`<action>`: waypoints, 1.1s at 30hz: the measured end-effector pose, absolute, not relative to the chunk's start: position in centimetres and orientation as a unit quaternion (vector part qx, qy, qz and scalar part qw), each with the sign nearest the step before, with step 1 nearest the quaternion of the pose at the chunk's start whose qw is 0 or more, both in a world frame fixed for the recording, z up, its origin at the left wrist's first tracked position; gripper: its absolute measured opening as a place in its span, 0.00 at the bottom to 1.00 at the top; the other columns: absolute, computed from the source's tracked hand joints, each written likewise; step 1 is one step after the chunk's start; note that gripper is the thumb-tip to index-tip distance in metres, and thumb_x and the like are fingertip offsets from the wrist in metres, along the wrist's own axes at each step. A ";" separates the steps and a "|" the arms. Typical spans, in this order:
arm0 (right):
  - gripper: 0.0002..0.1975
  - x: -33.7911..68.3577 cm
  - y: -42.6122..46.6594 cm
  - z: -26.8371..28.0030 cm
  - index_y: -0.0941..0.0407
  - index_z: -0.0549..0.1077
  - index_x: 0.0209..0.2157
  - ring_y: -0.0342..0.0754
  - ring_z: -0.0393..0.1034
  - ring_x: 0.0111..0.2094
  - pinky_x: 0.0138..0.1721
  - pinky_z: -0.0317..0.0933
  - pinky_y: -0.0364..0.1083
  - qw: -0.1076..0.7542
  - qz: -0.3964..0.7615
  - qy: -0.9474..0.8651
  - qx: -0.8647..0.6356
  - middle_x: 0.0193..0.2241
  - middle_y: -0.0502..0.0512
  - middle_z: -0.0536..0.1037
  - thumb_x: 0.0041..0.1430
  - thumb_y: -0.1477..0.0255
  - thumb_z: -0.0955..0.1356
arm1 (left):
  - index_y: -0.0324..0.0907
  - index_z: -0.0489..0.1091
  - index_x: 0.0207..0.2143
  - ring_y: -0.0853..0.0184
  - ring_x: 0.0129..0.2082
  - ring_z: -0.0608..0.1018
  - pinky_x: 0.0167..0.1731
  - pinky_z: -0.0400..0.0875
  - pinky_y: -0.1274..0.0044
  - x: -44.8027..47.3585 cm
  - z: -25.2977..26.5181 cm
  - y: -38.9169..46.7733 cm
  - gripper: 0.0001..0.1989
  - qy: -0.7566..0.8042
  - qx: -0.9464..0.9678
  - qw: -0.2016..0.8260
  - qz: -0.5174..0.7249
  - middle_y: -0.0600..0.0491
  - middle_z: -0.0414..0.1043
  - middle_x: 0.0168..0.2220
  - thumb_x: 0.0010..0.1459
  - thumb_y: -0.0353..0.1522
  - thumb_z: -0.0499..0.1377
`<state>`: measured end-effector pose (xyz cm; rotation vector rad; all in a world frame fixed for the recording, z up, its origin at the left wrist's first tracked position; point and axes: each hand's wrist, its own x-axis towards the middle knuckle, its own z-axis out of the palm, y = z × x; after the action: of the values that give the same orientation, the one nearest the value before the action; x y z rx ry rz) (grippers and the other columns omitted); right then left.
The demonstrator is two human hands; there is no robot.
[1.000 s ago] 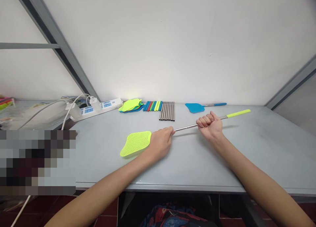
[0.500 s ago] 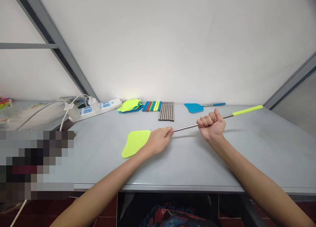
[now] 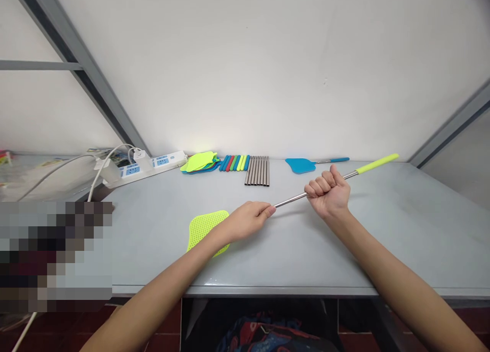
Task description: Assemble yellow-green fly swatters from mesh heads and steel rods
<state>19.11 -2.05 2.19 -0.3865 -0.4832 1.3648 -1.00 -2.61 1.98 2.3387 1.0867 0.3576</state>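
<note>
Both hands grip a fly swatter with a perforated yellow-green head (image 3: pixel 206 229), a thin metal rod (image 3: pixel 291 200) and a yellow-green grip sleeve (image 3: pixel 377 164). My left hand (image 3: pixel 250 219) is closed around the rod near the head, and my forearm covers part of that head. Farther up the rod, my right hand (image 3: pixel 327 191) makes a fist around it, just below the sleeve. The swatter slants upward to the right over the grey table.
Along the wall lie a stack of swatter heads (image 3: pixel 201 161), several coloured grip sleeves (image 3: pixel 235 163), several metal tubes (image 3: pixel 257 171) and a blue swatter (image 3: pixel 300 165). A white power strip (image 3: pixel 149 168) with plugged-in chargers stands at the left. The table's front edge (image 3: pixel 283 290) runs below my forearms.
The swatter has tilted more steeply: its sleeve end rose and shifted left, while its head dropped toward me. Both hands have kept hold of the rod.
</note>
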 end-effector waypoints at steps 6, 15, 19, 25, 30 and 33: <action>0.22 19.0 -2.2 2.4 0.57 0.39 0.16 0.38 0.33 0.12 0.12 0.37 0.40 0.737 0.618 -0.198 -0.191 0.12 0.43 0.35 0.54 0.69 0.59 | 0.41 0.59 0.21 0.72 0.20 0.63 0.20 0.52 0.80 -0.4 1.5 -3.3 0.22 0.432 0.869 0.203 0.131 0.57 0.61 0.19 0.57 0.42 0.35; 0.19 18.3 -1.8 1.2 0.57 0.38 0.17 0.38 0.32 0.12 0.11 0.35 0.40 0.755 0.601 -0.092 -0.247 0.12 0.43 0.35 0.55 0.71 0.56 | 0.43 0.62 0.30 0.66 0.26 0.72 0.20 0.54 0.78 0.8 0.5 -4.9 0.20 0.532 0.841 0.027 0.092 0.53 0.71 0.27 0.58 0.41 0.35; 0.18 18.3 -1.6 0.8 0.57 0.37 0.18 0.38 0.32 0.12 0.11 0.35 0.40 0.753 0.597 -0.069 -0.268 0.12 0.42 0.35 0.55 0.73 0.54 | 0.42 0.63 0.32 0.65 0.28 0.73 0.21 0.56 0.78 1.1 0.5 -4.9 0.19 0.548 0.834 0.006 0.063 0.51 0.71 0.28 0.58 0.40 0.36; 0.17 18.1 -1.5 0.5 0.56 0.36 0.19 0.39 0.32 0.11 0.10 0.36 0.40 0.747 0.601 -0.012 -0.283 0.11 0.42 0.36 0.55 0.74 0.54 | 0.42 0.63 0.34 0.64 0.28 0.73 0.23 0.58 0.77 1.5 0.3 -5.1 0.18 0.554 0.831 -0.004 0.044 0.49 0.71 0.28 0.58 0.40 0.37; 0.16 17.8 -1.5 0.1 0.56 0.35 0.19 0.39 0.32 0.11 0.10 0.36 0.40 0.746 0.596 0.003 -0.295 0.11 0.42 0.36 0.54 0.74 0.53 | 0.42 0.63 0.33 0.64 0.28 0.73 0.23 0.59 0.77 1.3 -0.1 -5.1 0.18 0.547 0.836 -0.015 0.046 0.49 0.71 0.28 0.58 0.39 0.37; 0.16 17.6 -1.5 -0.3 0.56 0.35 0.20 0.39 0.32 0.11 0.10 0.36 0.40 0.743 0.591 0.005 -0.315 0.10 0.42 0.36 0.55 0.75 0.51 | 0.41 0.63 0.34 0.64 0.28 0.73 0.24 0.59 0.77 1.2 -0.2 -5.1 0.18 0.548 0.835 -0.012 0.039 0.49 0.71 0.28 0.58 0.39 0.38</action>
<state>17.59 -1.49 -0.31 -0.6910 0.0117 1.2949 1.20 -5.08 -0.25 2.6443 1.7354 0.1222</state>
